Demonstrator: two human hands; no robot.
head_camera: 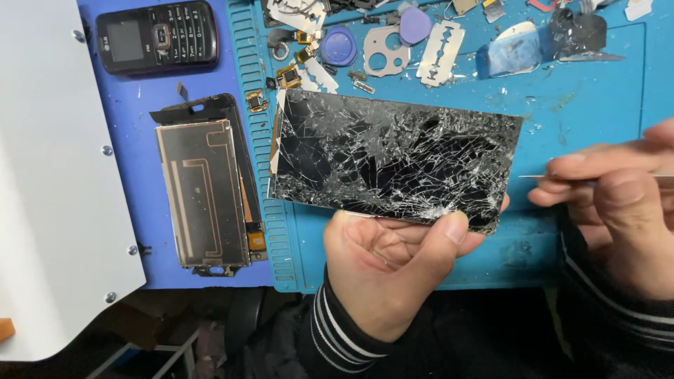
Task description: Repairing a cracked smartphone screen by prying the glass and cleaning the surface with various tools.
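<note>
Shattered phone screen [393, 158] held above blue repair mat [604, 91], left hand [390, 270] fingers pinching its lower edge. Right hand [618, 203] fingers closed on thin metal blade [537, 177], tip just beside screen's right edge. Copper-backed phone panel [203, 193] and black keypad phone [156, 36] lie left on worktop.

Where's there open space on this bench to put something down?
Bare blue mat lies right of the cracked screen, below the razor blade clutter. A smaller gap sits between the black phone and the copper-backed panel. The top edge is crowded.
</note>
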